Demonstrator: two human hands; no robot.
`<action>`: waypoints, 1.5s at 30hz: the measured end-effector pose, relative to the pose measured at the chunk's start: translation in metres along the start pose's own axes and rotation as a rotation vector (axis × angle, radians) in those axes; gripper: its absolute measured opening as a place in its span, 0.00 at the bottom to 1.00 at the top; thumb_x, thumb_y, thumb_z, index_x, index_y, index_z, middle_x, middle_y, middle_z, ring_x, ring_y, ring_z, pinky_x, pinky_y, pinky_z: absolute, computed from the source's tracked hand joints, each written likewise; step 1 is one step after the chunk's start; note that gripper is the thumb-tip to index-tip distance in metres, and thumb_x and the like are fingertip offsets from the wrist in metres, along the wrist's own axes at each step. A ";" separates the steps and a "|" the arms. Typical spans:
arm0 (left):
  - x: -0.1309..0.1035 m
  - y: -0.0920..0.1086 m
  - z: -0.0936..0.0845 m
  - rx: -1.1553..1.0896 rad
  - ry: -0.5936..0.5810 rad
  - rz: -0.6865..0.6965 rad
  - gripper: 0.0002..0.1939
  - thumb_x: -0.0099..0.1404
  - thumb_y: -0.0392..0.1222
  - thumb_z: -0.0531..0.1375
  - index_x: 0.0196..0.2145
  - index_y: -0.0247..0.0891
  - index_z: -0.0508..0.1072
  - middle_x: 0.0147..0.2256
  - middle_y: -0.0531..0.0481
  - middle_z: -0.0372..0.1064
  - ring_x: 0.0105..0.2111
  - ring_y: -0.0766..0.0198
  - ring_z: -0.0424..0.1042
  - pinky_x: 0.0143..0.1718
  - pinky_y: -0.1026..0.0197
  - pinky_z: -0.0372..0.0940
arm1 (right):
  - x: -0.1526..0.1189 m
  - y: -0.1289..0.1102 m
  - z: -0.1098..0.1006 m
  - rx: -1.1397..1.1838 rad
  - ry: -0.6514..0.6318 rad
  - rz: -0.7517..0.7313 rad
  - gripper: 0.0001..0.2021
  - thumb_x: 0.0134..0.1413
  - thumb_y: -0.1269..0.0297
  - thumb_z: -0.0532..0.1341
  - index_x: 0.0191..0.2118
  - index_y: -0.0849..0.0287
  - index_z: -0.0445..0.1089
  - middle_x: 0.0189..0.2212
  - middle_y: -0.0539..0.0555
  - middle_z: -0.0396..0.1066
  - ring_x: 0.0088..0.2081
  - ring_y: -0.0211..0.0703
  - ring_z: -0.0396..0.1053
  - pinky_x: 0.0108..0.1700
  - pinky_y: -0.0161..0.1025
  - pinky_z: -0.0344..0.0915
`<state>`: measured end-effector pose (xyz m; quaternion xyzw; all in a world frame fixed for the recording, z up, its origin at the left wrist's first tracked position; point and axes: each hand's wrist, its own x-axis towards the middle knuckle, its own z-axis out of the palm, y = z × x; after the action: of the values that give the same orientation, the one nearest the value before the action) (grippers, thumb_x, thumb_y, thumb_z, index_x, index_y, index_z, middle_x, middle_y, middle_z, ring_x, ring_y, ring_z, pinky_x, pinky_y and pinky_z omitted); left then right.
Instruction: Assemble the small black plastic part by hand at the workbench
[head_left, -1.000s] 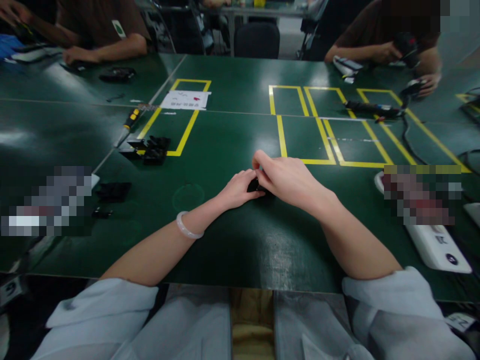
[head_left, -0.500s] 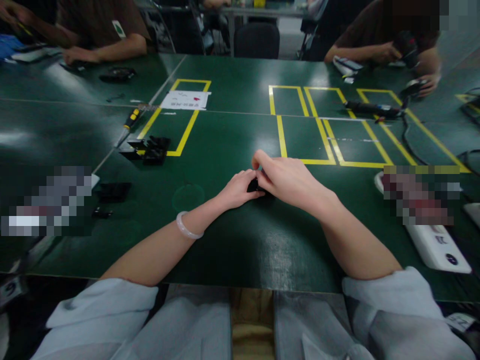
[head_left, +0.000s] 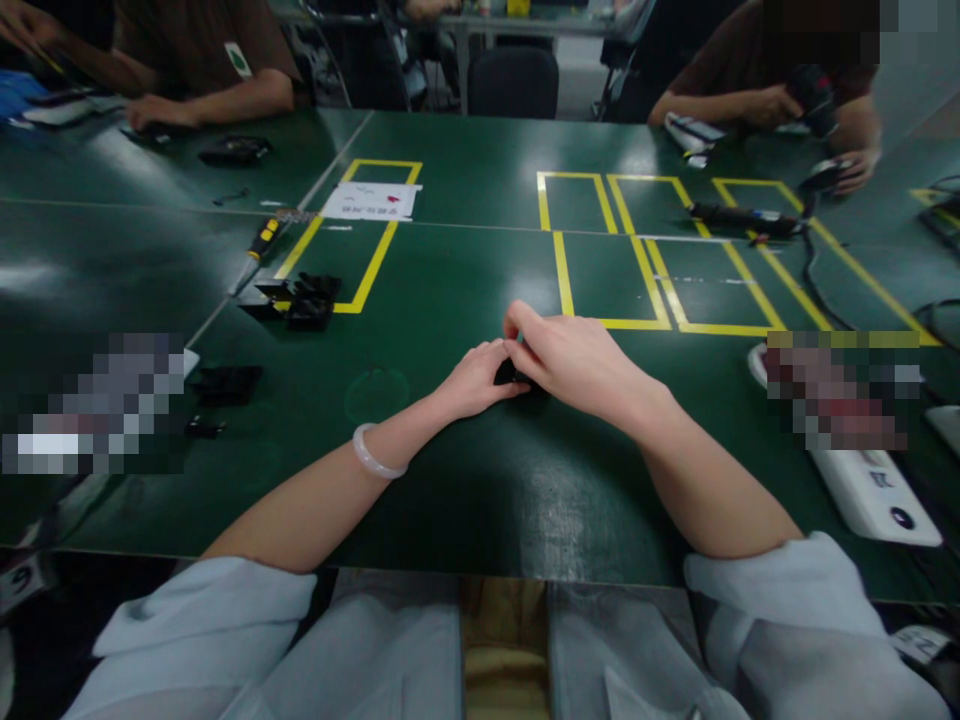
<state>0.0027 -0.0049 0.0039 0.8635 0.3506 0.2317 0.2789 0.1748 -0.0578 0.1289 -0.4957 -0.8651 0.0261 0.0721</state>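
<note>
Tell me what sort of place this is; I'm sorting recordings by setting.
Probably an assembly or repair workshop: co-workers sit around a shared green table, yellow tape marks out areas on it, and a yellow-and-black screwdriver lies near small black parts.

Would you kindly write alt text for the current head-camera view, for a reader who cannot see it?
A person's left hand and right hand meet around a small black part over a green table marked with yellow tape; other people's arms show across it.
</note>
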 end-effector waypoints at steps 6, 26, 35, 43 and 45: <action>0.001 0.001 0.000 0.005 -0.002 -0.009 0.19 0.64 0.52 0.65 0.48 0.39 0.71 0.50 0.42 0.72 0.53 0.44 0.71 0.55 0.42 0.65 | 0.002 0.003 0.002 -0.022 -0.016 0.004 0.13 0.71 0.61 0.47 0.51 0.58 0.64 0.33 0.55 0.77 0.31 0.44 0.72 0.30 0.38 0.47; 0.000 -0.001 0.000 -0.001 -0.002 -0.007 0.19 0.65 0.53 0.64 0.48 0.40 0.71 0.50 0.42 0.73 0.53 0.43 0.71 0.56 0.42 0.65 | 0.000 0.000 -0.001 -0.026 -0.005 0.007 0.13 0.72 0.59 0.47 0.50 0.59 0.64 0.34 0.55 0.77 0.33 0.45 0.73 0.30 0.38 0.47; 0.000 0.000 -0.001 0.015 0.007 -0.002 0.20 0.65 0.53 0.64 0.48 0.40 0.71 0.53 0.41 0.71 0.56 0.43 0.69 0.56 0.41 0.64 | 0.001 0.001 0.000 -0.040 -0.012 0.014 0.14 0.71 0.61 0.45 0.52 0.59 0.64 0.34 0.55 0.77 0.32 0.45 0.73 0.30 0.38 0.48; 0.000 -0.001 0.000 0.003 -0.013 -0.008 0.20 0.65 0.54 0.64 0.48 0.39 0.71 0.50 0.42 0.73 0.52 0.44 0.71 0.54 0.42 0.65 | 0.001 0.002 0.001 -0.058 -0.021 0.019 0.14 0.72 0.58 0.47 0.51 0.59 0.64 0.34 0.56 0.78 0.32 0.45 0.73 0.30 0.38 0.47; 0.001 -0.001 0.000 0.015 -0.002 0.003 0.20 0.65 0.54 0.64 0.48 0.39 0.71 0.51 0.41 0.72 0.53 0.43 0.70 0.56 0.42 0.65 | 0.002 0.002 0.002 -0.063 -0.019 0.015 0.13 0.72 0.60 0.47 0.51 0.58 0.64 0.34 0.55 0.78 0.32 0.45 0.73 0.29 0.38 0.46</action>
<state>0.0028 -0.0038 0.0029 0.8663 0.3508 0.2287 0.2725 0.1758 -0.0552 0.1267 -0.5040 -0.8623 0.0039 0.0480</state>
